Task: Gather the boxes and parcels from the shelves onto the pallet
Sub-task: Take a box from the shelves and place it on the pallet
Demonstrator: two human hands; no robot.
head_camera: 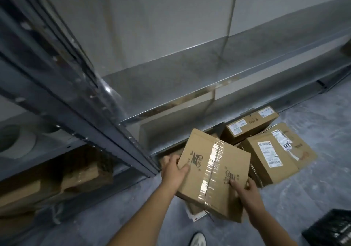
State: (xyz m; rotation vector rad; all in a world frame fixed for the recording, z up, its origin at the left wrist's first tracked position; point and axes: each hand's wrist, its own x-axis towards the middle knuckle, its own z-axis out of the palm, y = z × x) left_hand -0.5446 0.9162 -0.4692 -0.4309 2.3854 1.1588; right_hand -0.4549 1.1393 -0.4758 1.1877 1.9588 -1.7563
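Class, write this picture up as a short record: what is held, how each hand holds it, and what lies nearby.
held: taped box, in both hands
left hand: grips its left edge, thumb on top
right hand: grips its near right corner
beside it: pile of labelled boxes on the floor, to the right
on the left: metal shelf rack, brown parcels low in it
pallet: not in view

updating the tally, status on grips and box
Left grip, right grip: both on taped cardboard box, opposite edges. Labelled boxes piled beside it. Shelf post close at left.
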